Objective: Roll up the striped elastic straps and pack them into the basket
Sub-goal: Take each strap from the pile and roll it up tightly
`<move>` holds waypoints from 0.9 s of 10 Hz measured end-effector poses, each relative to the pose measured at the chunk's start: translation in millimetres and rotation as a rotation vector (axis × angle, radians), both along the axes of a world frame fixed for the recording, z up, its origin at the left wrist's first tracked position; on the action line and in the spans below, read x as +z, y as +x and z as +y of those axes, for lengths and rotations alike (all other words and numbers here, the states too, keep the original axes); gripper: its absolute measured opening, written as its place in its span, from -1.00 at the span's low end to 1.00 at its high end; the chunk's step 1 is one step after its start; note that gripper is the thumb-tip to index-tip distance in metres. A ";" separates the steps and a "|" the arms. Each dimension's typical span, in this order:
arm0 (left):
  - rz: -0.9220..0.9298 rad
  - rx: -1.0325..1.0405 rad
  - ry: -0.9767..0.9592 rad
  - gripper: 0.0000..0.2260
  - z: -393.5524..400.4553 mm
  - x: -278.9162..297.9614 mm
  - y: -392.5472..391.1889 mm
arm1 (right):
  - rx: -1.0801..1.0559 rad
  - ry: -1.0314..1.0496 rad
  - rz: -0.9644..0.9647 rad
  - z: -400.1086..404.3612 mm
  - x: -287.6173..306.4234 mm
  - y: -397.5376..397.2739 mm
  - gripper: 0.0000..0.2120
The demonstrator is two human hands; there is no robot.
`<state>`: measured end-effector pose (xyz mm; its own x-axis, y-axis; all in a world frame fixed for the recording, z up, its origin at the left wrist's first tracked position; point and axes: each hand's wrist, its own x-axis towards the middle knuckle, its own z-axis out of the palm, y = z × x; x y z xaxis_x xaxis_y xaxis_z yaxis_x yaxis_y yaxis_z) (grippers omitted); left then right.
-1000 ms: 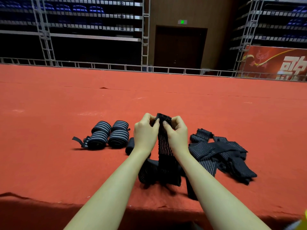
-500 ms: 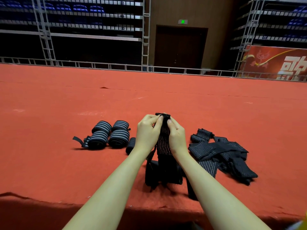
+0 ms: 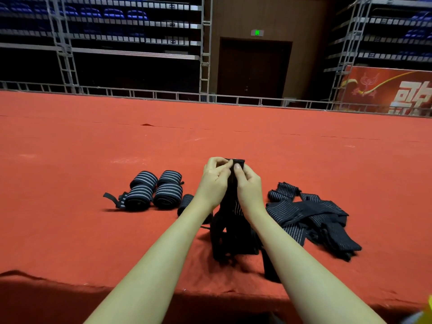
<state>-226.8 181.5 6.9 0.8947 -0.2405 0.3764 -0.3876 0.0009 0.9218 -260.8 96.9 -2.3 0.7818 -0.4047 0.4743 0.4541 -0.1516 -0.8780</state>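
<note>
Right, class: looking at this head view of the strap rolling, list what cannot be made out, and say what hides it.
- Basket: not identifiable in the head view; only a blurred yellow object, cut off by the lower right edge.
- Top end of the held strap: covered by the left hand and right hand.
- Small roll: partly behind the left forearm.
- Loose pile: strap count unclear, they overlap.

Red carpet (image 3: 70, 230) — behind it a railing (image 3: 140, 93), a dark door (image 3: 253, 69).
</note>
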 end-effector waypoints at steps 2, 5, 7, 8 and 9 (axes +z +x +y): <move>0.042 0.140 0.101 -0.60 8.6 -6.8 9.9 | -0.011 -0.051 -0.034 -2.5 12.8 -2.3 -0.74; 0.038 0.153 0.083 -0.93 22.9 6.9 15.6 | 0.058 -0.069 -0.060 -13.4 21.6 -2.2 -0.84; -0.075 0.098 0.051 -0.92 30.0 20.5 7.9 | 0.099 -0.055 -0.058 -12.1 21.0 -4.5 -0.83; -0.181 0.107 -0.008 -0.91 31.5 30.5 -1.9 | 0.153 -0.085 -0.021 -10.7 19.7 -6.0 -0.84; -0.225 0.116 -0.082 -0.90 33.9 36.9 -7.7 | 0.228 -0.147 0.029 -12.1 13.7 -8.6 -0.80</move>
